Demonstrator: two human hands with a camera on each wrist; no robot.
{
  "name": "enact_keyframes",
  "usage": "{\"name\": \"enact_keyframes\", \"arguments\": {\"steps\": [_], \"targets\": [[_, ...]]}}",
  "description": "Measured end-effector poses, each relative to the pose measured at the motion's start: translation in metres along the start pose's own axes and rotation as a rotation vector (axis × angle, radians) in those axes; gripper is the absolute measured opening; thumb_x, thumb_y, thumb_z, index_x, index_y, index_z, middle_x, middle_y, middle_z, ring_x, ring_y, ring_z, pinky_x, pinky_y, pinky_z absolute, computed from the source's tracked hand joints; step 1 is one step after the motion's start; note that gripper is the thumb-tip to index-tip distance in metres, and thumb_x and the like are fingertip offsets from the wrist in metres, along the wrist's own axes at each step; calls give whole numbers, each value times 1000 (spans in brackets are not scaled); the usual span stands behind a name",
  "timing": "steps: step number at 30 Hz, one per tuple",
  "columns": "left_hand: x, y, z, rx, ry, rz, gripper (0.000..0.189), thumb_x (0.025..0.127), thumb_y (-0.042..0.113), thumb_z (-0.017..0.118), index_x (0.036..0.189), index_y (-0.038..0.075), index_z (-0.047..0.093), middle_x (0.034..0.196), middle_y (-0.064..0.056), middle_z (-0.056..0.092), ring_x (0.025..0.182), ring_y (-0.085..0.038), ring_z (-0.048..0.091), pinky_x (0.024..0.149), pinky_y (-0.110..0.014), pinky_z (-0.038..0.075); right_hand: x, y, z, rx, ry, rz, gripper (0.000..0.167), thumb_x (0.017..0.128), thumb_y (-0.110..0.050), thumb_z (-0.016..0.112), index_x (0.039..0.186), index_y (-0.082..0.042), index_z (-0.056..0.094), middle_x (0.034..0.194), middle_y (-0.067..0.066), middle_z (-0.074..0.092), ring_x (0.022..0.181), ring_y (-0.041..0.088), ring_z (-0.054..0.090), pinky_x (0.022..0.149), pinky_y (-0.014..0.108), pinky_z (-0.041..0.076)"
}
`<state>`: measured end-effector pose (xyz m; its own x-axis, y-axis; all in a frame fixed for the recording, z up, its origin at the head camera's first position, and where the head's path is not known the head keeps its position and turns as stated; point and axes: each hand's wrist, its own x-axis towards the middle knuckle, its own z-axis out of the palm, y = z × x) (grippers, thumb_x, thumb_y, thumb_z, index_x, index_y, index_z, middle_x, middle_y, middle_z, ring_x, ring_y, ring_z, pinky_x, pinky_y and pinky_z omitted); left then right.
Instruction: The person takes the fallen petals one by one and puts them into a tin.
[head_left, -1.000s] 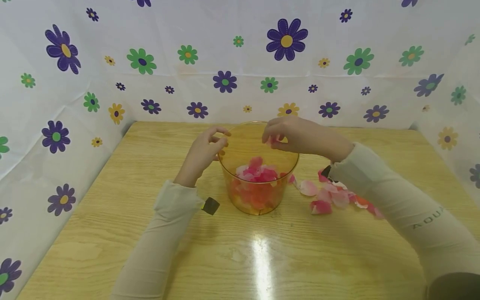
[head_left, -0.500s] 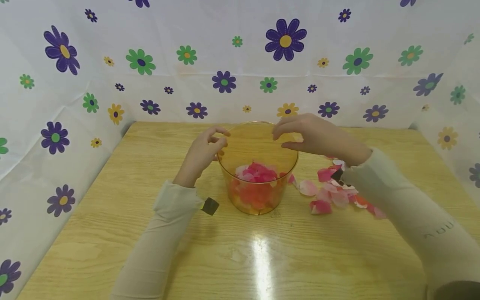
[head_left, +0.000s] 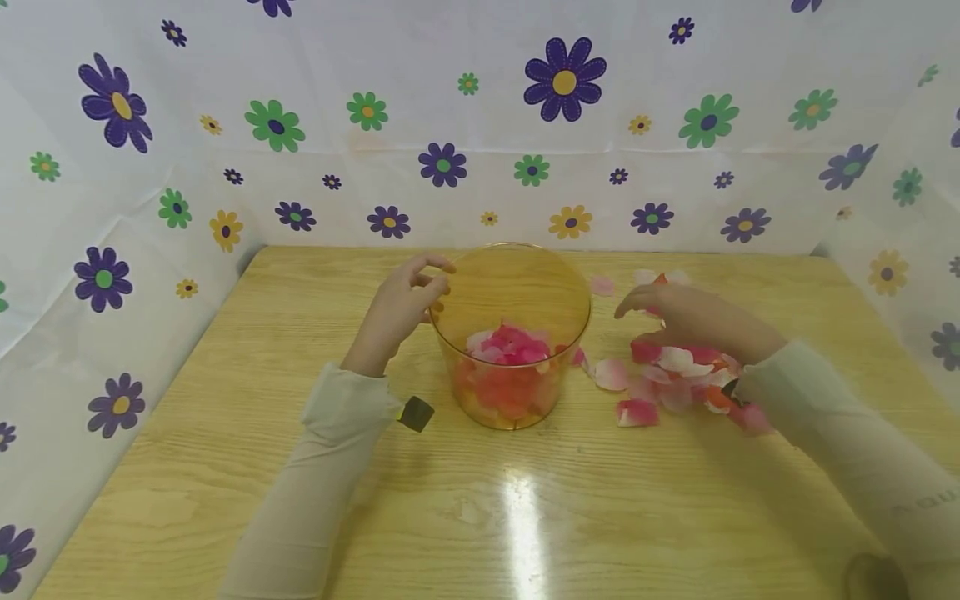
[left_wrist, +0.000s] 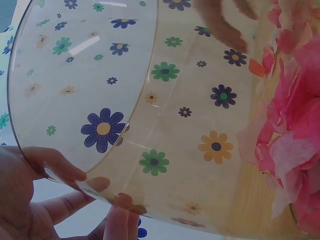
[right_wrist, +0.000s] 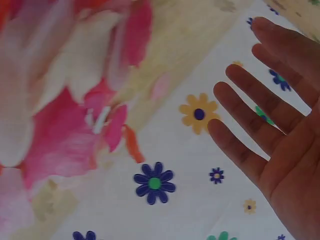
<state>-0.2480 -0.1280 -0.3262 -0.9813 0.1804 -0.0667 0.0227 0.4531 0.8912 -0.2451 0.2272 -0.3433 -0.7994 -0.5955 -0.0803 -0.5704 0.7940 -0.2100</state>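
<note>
A see-through amber plastic bucket (head_left: 517, 279) stands upright on the table, partly filled with pink, white and red flower petals (head_left: 510, 346). My left hand (head_left: 399, 307) grips its left rim; in the left wrist view the thumb and fingers of that hand (left_wrist: 30, 195) lie on either side of the wall. To the right of the bucket, loose petals (head_left: 678, 392) lie in a scattered heap. Over the far part of this heap hovers my right hand (head_left: 697, 318). Its fingers are spread and relaxed in the right wrist view, and the palm (right_wrist: 295, 175) holds nothing.
The wooden table (head_left: 420, 508) has light glare near its front. White cloth (head_left: 330, 50) printed with flowers closes off the back and both sides. A pale petal (head_left: 602, 285) lies behind the bucket's right side. A small black square (head_left: 416, 413) hangs at the left cuff.
My right hand let petals drop into the bucket, then moved right and down to the loose heap. The left hand stays at the rim.
</note>
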Motion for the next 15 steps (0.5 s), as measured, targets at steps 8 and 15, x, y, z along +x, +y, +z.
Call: {"name": "enact_keyframes", "arguments": {"steps": [8, 15], "targets": [[0, -1, 0, -19, 0, -1, 30, 96, 19, 44, 123, 13, 52, 115, -18, 58, 95, -33, 58, 80, -36, 51, -6, 35, 40, 135, -127, 43, 27, 81, 1, 64, 105, -11, 67, 105, 2, 66, 100, 22, 59, 93, 45, 47], [-1, 0, 0, -19, 8, -10, 30, 95, 20, 44, 123, 15, 53, 115, -16, 58, 92, -29, 57, 79, -35, 50, 0, 40, 43, 108, -106, 45, 25, 80, 0, 67, 102, -10, 70, 99, 2, 68, 95, 21, 61, 88, 42, 51]]}}
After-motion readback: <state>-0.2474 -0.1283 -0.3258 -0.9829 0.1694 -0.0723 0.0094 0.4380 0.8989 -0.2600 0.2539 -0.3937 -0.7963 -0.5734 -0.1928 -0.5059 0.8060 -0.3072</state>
